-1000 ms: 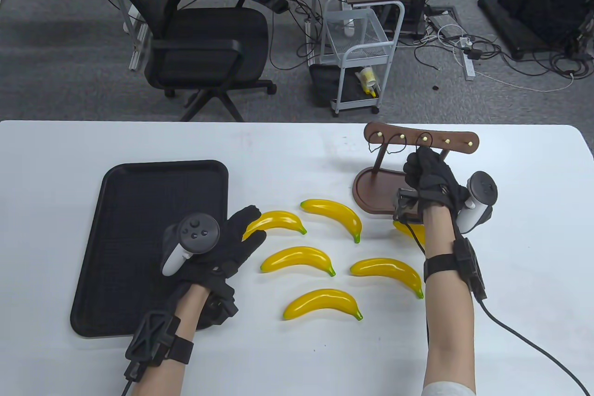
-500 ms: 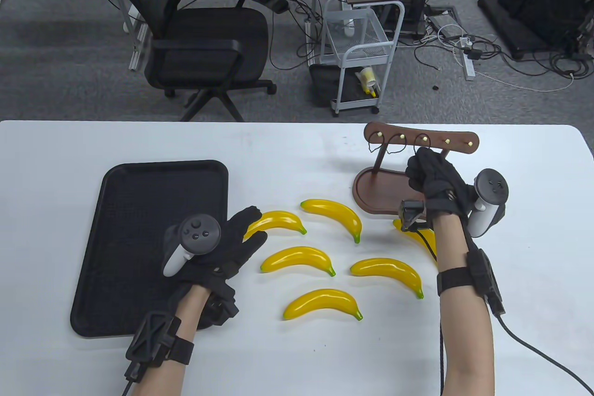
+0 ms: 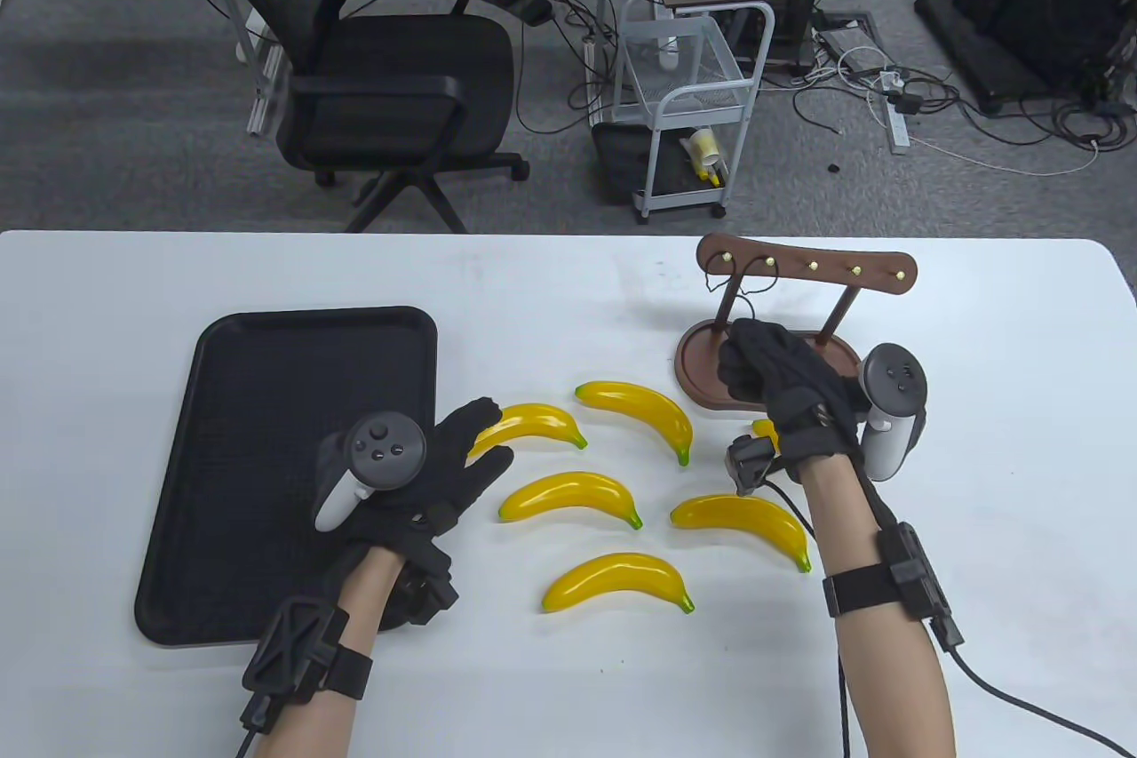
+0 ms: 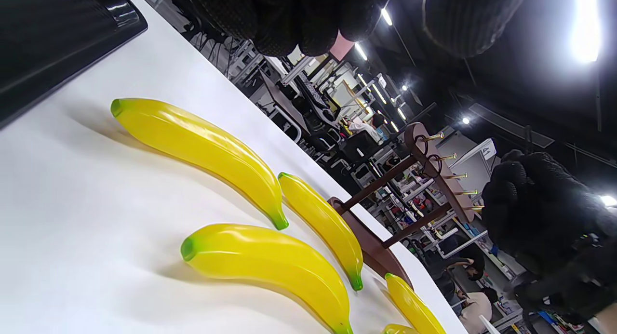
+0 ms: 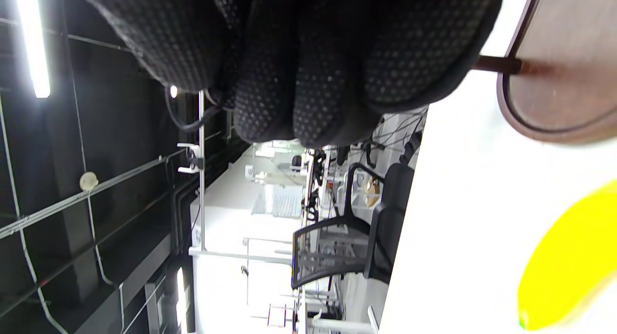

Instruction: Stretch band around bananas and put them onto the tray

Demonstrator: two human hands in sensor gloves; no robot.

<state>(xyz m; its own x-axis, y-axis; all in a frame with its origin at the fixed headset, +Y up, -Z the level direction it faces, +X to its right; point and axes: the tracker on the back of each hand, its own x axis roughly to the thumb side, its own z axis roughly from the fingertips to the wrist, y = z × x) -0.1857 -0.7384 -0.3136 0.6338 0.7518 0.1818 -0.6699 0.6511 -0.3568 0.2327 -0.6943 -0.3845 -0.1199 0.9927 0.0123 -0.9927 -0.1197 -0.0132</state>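
The right hand (image 3: 782, 385) is clenched above the base of the wooden hook stand (image 3: 804, 265), and whether it holds a band cannot be seen (it also hides most of one banana (image 3: 764, 429)). The left hand (image 3: 444, 465) lies relaxed with straight fingers, tips at the nearest banana (image 3: 533, 422), beside the black tray (image 3: 266, 367); four more bananas (image 3: 568, 496) lie loose on the white table (image 3: 977, 438), with free room to the right.

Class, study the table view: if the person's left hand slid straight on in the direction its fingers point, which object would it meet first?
The left hand points up and right; its fingertips already reach the nearest glossy yellow toy banana. That banana comes first, though actual contact is unclear.
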